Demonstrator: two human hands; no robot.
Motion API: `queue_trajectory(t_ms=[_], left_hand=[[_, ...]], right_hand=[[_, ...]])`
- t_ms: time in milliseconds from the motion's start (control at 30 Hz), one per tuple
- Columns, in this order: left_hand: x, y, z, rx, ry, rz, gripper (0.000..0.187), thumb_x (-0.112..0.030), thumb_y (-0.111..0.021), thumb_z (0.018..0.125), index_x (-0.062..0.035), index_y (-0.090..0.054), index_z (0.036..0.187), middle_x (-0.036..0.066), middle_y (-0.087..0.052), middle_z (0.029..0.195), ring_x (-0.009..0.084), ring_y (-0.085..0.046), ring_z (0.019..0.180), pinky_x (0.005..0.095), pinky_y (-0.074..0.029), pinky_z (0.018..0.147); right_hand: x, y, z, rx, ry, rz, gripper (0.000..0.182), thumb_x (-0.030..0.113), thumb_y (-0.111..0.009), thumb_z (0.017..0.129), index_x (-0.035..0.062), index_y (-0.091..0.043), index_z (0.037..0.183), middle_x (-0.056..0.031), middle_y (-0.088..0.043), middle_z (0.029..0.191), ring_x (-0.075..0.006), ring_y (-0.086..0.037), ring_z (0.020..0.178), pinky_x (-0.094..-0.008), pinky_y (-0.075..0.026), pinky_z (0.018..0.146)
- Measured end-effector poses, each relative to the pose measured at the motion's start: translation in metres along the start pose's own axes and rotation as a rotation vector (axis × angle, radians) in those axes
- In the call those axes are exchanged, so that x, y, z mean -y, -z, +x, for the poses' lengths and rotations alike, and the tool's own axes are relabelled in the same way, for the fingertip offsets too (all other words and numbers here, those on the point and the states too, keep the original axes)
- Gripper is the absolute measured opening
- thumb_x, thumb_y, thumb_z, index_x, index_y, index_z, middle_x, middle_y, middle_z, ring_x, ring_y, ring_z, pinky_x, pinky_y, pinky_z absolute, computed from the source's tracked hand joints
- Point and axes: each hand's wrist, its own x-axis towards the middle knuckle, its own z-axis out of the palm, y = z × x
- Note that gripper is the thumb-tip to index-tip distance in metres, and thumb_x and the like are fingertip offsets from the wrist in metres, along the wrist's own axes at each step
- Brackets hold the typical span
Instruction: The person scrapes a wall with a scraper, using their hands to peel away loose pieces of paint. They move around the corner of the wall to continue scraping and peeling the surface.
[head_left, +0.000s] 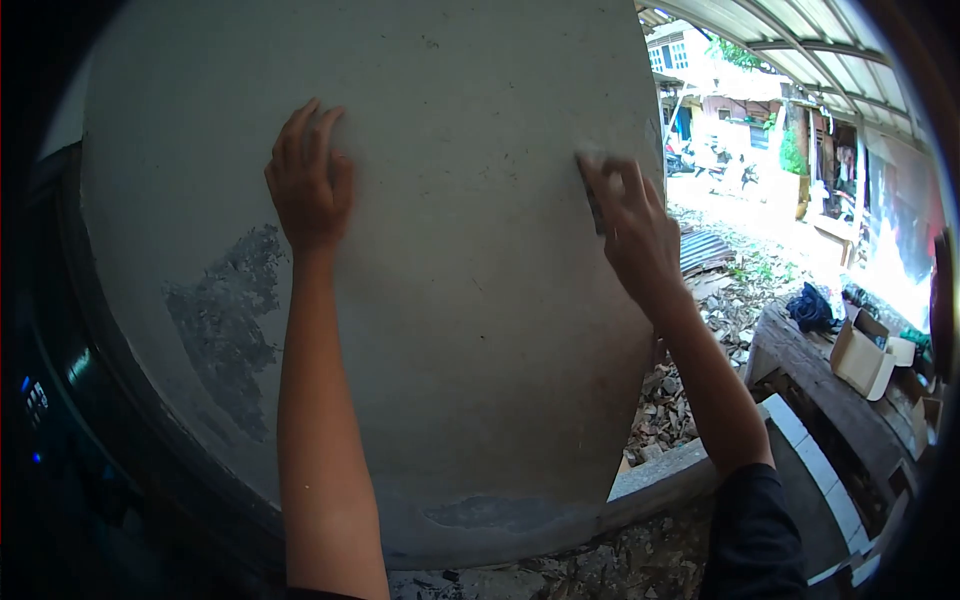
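A grey plastered wall (470, 330) fills your view, an open yard with rubble beyond its right edge.

Your left hand (308, 185) lies flat and open on the wall, fingers spread upward. Your right hand (632, 228) presses a small dark sanding block (596, 205) against the wall near its edge — fingers closed over it. A cardboard box (868, 355) sits on a wooden desk (800, 350) — well apart, lower right.

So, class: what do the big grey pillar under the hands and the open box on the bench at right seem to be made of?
Pillar: apparently cement plaster or concrete, matt pale grey, with a dark patch where the skim has flaked off. The left hand lies flat on it; the right hand presses a small dark pad, possibly sandpaper, at its edge. Box: brown cardboard, flaps open, matt.
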Motion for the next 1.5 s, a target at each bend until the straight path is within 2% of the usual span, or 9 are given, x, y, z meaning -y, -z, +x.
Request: queue_trajectory(t_ms=[200,267,333,600,667,867,1033,1267,1500], left_hand=[[0.001,0.0,0.003,0.003,0.033,-0.008,0.044,-0.02,-0.049,0.094,-0.0248,-0.058,0.137,0.002,-0.051,0.147,0.0265,-0.046,0.139,0.0498,-0.037,0.111],[0.002,-0.001,0.001,0.02,0.041,-0.028,0.043,-0.021,-0.049,0.095,-0.0248,-0.058,0.137,0.002,-0.051,0.147,0.0264,-0.046,0.139,0.0501,-0.037,0.111],[0.006,-0.004,-0.001,-0.013,-0.003,-0.012,0.041,-0.023,-0.049,0.097,-0.0248,-0.058,0.137,0.002,-0.051,0.147,0.0267,-0.046,0.139,0.0502,-0.038,0.111],[0.011,-0.007,-0.002,-0.056,-0.046,-0.011,0.038,-0.031,-0.048,0.101,-0.0241,-0.059,0.137,0.002,-0.054,0.145,0.0269,-0.05,0.137,0.0488,-0.039,0.11],[0.011,-0.008,-0.001,-0.051,-0.046,-0.007,0.038,-0.031,-0.048,0.101,-0.024,-0.059,0.137,0.002,-0.055,0.145,0.0264,-0.05,0.137,0.048,-0.04,0.111],[0.013,-0.009,0.0,-0.053,-0.06,-0.015,0.039,-0.033,-0.046,0.102,-0.0248,-0.059,0.137,0.001,-0.054,0.146,0.0261,-0.05,0.136,0.0474,-0.039,0.112],[0.015,-0.012,0.0,-0.068,-0.067,-0.023,0.039,-0.033,-0.044,0.102,-0.0245,-0.06,0.137,0.001,-0.055,0.146,0.0257,-0.05,0.137,0.0473,-0.039,0.112],[0.016,-0.013,0.0,-0.082,-0.095,-0.008,0.039,-0.035,-0.044,0.103,-0.0223,-0.061,0.136,0.002,-0.056,0.145,0.0262,-0.052,0.135,0.0467,-0.039,0.112],[0.022,-0.015,-0.001,-0.098,-0.146,0.034,0.039,-0.035,-0.043,0.105,-0.0215,-0.061,0.136,0.003,-0.058,0.143,0.027,-0.054,0.133,0.0425,-0.04,0.112]], right_hand=[[-0.004,0.036,-0.198,0.438,0.052,0.471,0.028,0.002,-0.064,0.087,0.0127,-0.068,0.113,-0.0119,-0.063,0.109,-0.034,-0.067,0.094,-0.0464,-0.055,0.07],[-0.002,0.067,-0.265,0.946,-0.328,0.568,0.03,0.008,-0.068,0.084,0.0128,-0.066,0.114,-0.0149,-0.071,0.094,-0.0382,-0.069,0.089,-0.0479,-0.054,0.072],[-0.007,0.086,-0.308,1.111,-0.536,0.513,0.035,0.009,-0.07,0.083,0.0132,-0.065,0.118,-0.0146,-0.071,0.085,-0.0366,-0.07,0.085,-0.0458,-0.055,0.074],[-0.042,0.1,-0.229,0.501,-0.519,0.627,0.035,-0.008,-0.065,0.086,0.0019,-0.062,0.12,-0.0097,-0.068,0.093,-0.0147,-0.065,0.085,-0.03,-0.05,0.075],[-0.044,0.092,-0.223,0.402,-0.71,0.749,0.031,-0.005,-0.064,0.091,0.0019,-0.062,0.121,-0.0089,-0.069,0.098,-0.0119,-0.065,0.092,-0.0283,-0.05,0.079],[-0.048,0.072,-0.241,0.33,-0.755,0.833,0.027,-0.001,-0.062,0.096,0.001,-0.063,0.123,-0.0072,-0.07,0.106,-0.0102,-0.065,0.096,-0.0297,-0.052,0.089],[-0.089,0.024,-0.218,0.083,-0.811,0.802,0.024,0.007,-0.062,0.099,0.0005,-0.068,0.122,-0.0047,-0.072,0.104,-0.0099,-0.064,0.092,-0.0267,-0.052,0.08],[-0.079,-0.011,-0.07,-0.432,-0.526,0.779,0.023,0.024,-0.057,0.107,0.0018,-0.063,0.107,0.0022,-0.058,0.076,-0.0009,-0.047,0.053,-0.0191,-0.034,0.046],[-0.053,-0.018,0.036,-0.629,0.075,0.46,0.019,0.018,-0.059,0.105,0.0043,-0.058,0.091,0.0019,-0.054,0.072,-0.0044,-0.045,0.062,-0.0222,-0.04,0.058]])
